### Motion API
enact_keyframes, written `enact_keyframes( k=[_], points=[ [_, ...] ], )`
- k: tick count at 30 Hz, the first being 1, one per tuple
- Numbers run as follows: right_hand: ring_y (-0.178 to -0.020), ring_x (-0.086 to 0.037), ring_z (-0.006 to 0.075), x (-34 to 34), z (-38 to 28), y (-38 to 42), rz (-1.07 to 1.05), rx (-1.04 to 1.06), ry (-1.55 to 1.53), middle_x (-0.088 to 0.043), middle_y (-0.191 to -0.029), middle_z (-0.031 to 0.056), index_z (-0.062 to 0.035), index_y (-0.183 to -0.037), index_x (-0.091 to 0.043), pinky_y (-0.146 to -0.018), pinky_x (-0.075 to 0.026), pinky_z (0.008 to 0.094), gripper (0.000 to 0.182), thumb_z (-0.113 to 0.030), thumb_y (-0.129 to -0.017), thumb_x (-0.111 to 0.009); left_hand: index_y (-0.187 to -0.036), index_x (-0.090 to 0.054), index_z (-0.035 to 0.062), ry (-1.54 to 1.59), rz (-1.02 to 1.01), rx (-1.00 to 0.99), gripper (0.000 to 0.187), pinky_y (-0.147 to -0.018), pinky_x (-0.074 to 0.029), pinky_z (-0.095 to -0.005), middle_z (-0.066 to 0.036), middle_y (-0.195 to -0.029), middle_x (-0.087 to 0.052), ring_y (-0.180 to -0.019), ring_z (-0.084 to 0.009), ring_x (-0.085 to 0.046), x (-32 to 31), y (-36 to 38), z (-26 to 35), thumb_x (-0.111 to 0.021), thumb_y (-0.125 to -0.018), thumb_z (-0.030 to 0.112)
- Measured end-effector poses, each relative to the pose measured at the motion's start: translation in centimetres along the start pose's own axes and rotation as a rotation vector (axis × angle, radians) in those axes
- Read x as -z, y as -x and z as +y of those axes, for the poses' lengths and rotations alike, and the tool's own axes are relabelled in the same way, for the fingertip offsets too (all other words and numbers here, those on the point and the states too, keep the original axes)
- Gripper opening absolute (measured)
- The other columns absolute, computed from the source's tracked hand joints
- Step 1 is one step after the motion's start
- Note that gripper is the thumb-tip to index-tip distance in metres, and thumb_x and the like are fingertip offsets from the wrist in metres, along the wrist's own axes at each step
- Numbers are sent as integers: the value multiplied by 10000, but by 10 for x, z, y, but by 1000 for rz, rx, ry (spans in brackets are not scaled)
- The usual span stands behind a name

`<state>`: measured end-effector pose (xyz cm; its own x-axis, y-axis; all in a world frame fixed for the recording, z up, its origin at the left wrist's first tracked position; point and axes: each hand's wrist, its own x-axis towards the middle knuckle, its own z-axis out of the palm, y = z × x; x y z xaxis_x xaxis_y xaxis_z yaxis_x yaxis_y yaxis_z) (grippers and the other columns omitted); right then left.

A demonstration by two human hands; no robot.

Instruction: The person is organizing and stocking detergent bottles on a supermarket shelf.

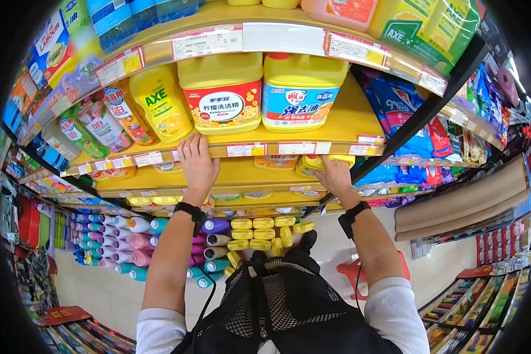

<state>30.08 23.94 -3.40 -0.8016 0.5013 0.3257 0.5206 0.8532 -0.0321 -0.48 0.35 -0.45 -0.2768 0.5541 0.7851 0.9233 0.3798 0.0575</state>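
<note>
My left hand (198,164) rests on the yellow shelf edge (225,151), fingers stretched out, with its fingertips by the base of a yellow jug with a red label (223,94). To the right stands another yellow jug with a blue label (301,97). One level lower, my right hand (334,176) closes on a yellow jug (306,167) just under the shelf's front edge. The fingers partly cover that jug, and the shelf above hides some of it. A yellow AXE bottle (159,105) stands left of the red-labelled jug.
Price tags (246,150) line the shelf edges. On the floor below stand several yellow bottles (263,233) and rows of coloured bottles (138,242). A red stool (351,269) is by my right side. Blue bags (404,118) fill the shelves at right, beyond a black post (416,106).
</note>
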Motion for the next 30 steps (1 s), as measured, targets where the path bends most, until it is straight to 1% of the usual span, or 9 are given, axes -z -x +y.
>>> enact_keyframes(
  k=[3,9,10,13,15,19,23,29,30],
  points=[
    [-699,-671,334,-1,-4,0,-17,-29,-1,-673,-737,142,-92,-1291,-504,-664,-517,422,598,-342,-812,-760,-1291,-468,1,-14,-6,1,722,-1127,-290,-520,-167,-1294,-503,-1266,-339,-437,1,0,0,-760,-640,111],
    [-706,-676,336,-7,1,7,-52,-9,-11,-665,-724,147,-80,-1327,-480,-646,-523,450,533,-228,-854,-677,-1299,-457,-2,1,-8,-2,733,-1124,-282,-532,-172,-1287,-505,-1267,-350,-436,1,0,0,-761,-641,113],
    [-700,-677,336,-10,1,9,46,60,30,-666,-731,148,-84,-1332,-479,-626,-520,458,516,-205,-861,-653,-1296,-458,-3,0,2,-5,730,-1124,-281,-534,-173,-1287,-506,-1268,-353,-436,0,0,0,-763,-643,116],
    [-1138,-560,418,-3,-5,24,218,194,102,-570,-1190,282,-69,-1276,-517,-975,-452,504,434,-117,-849,-574,-1281,-470,-12,-7,5,-10,698,-1124,-289,-532,-182,-1300,-501,-1265,-357,-434,1,0,0,-754,-657,119],
    [-1205,-468,475,-17,-1,33,213,196,90,-491,-1293,276,-29,-1143,-581,-1019,-392,550,418,-150,-754,-672,-1273,-474,-19,-11,-1,-8,682,-1124,-294,-531,-188,-1305,-497,-1263,-360,-433,2,-1,-1,-748,-665,120],
    [-1206,-471,471,-14,0,33,220,214,54,-496,-1280,284,-24,-1140,-581,-1036,-377,553,365,-112,-786,-599,-1275,-464,-28,11,-15,-5,701,-1121,-291,-537,-196,-1304,-491,-1265,-366,-426,4,1,1,-755,-652,112],
    [-1218,-470,462,-6,-5,30,191,198,49,-498,-1278,286,-27,-1139,-573,-1046,-376,546,370,-99,-778,-605,-1280,-461,-31,30,-25,9,712,-1119,-295,-536,-198,-1306,-484,-1271,-369,-418,11,-2,3,-756,-643,85],
    [-1180,-493,455,6,-5,34,131,301,16,-527,-1230,284,-27,-1108,-572,-1030,-394,539,388,-146,-751,-670,-1277,-463,-32,29,-47,18,697,-1131,-286,-547,-202,-1304,-483,-1280,-367,-417,8,1,1,-758,-659,100],
    [-1169,-494,445,11,-8,36,160,322,75,-523,-1225,267,-31,-1073,-589,-1015,-400,537,372,-149,-736,-695,-1275,-463,-33,32,-45,19,695,-1132,-285,-548,-202,-1302,-483,-1280,-368,-417,10,1,0,-757,-659,100]
  ],
)
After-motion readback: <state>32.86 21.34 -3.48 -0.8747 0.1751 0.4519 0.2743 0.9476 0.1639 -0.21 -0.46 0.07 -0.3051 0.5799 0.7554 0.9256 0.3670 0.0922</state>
